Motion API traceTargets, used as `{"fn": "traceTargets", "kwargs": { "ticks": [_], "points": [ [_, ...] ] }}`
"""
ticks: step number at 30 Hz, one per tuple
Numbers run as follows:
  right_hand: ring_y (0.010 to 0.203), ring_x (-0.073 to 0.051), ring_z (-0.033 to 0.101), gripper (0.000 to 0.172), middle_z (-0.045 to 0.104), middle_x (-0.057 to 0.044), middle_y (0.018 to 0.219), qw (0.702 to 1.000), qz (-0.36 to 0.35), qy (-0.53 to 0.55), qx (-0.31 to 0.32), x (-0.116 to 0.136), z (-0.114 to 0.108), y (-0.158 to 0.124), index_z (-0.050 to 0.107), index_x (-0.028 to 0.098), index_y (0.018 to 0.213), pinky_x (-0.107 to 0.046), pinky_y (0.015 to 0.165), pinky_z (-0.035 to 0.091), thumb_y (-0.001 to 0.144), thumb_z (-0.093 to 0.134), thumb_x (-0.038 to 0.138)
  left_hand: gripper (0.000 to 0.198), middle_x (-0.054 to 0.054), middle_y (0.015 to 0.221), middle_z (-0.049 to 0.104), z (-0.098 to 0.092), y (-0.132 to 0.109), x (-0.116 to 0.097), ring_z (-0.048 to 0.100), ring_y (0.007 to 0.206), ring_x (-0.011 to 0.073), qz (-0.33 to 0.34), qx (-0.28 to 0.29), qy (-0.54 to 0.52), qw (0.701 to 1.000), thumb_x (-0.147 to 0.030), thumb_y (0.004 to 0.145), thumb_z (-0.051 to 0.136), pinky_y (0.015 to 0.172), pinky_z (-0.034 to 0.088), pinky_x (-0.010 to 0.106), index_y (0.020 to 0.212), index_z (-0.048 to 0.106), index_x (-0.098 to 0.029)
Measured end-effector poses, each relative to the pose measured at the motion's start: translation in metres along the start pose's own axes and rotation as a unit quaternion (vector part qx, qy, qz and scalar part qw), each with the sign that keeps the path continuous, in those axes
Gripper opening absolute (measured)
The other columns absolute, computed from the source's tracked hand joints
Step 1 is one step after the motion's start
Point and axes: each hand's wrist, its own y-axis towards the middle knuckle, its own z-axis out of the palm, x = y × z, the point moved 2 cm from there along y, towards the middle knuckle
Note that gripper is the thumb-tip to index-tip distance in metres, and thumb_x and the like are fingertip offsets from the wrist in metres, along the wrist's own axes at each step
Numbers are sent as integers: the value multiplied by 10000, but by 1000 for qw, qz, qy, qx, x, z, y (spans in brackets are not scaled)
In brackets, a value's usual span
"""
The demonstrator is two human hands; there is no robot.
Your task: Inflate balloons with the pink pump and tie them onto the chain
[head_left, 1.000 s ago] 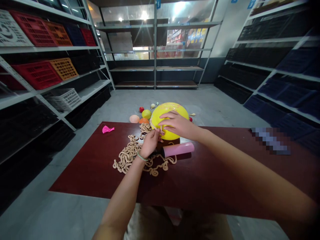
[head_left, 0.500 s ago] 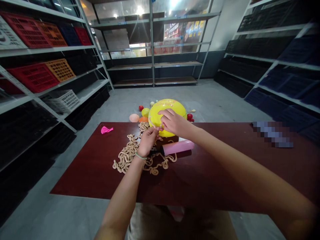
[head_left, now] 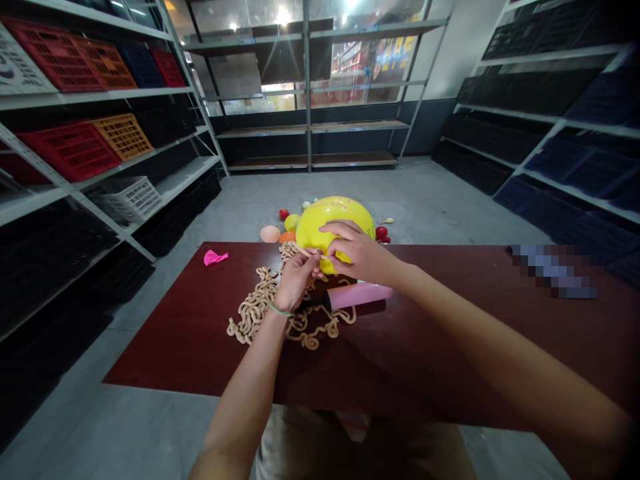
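A large inflated yellow balloon with printed letters sits at the table's far edge, just beyond my hands. My left hand is closed, pinching a beige cord close to the balloon's near side. Beside it, my right hand pinches at the cord with thumb and forefinger, its other fingers raised in front of the balloon. The balloon's neck is hidden by the fingers. Below my wrists lies a pink balloon pump with a black end. More beige cord is heaped in loops to the left and under my left forearm.
A flat pink balloon lies at the left on the dark red table. Several small balloons, one of them peach, rest on the floor behind the table. Shelves with crates stand left and right.
My right fingers have opened out a little and shifted slightly right from my left hand. The yellow balloon has turned slightly, and its lettering sits differently. The pump and heaped cord stay put.
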Motion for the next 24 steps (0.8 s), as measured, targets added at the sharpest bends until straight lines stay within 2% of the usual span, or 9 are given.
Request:
{"fn": "traceTargets", "kwargs": {
  "ticks": [4,9,15,19,24],
  "points": [
    [1170,-223,534,207,608,-106,1208,998,49,33,-23,-7,-5,4,666,196,912,-482,1054,419,961,471,245,340,-50,639,551,-1,1,3,499,525,52,16,15,49,999,-411,748,775,568,490,189,899,619,-150],
    [1205,-250,481,189,580,-107,1238,999,41,8,33,-5,0,8,698,202,875,-495,1061,399,931,518,221,328,-27,694,591,1,0,-1,546,533,65,49,17,104,993,-435,743,771,569,503,213,812,615,-155],
    [1153,-250,492,171,585,-114,1185,999,29,-18,30,-6,10,12,678,187,808,-457,1026,411,902,537,210,270,-20,701,609,-3,1,-3,585,561,92,86,-14,161,983,-399,768,745,573,493,225,846,635,-166],
    [1119,-250,502,112,589,-106,1136,999,21,-39,7,-7,20,16,652,189,763,-439,990,422,846,578,192,220,-19,716,620,-9,1,-5,582,584,94,103,-32,187,976,-372,800,709,583,473,215,866,639,-174],
    [1158,-260,483,83,586,-95,1135,999,6,-44,-26,-1,29,17,635,203,758,-445,987,420,812,582,170,166,-4,753,647,-12,-3,-8,587,652,105,164,-85,219,958,-322,803,699,636,457,210,865,651,-175]
  ]
}}
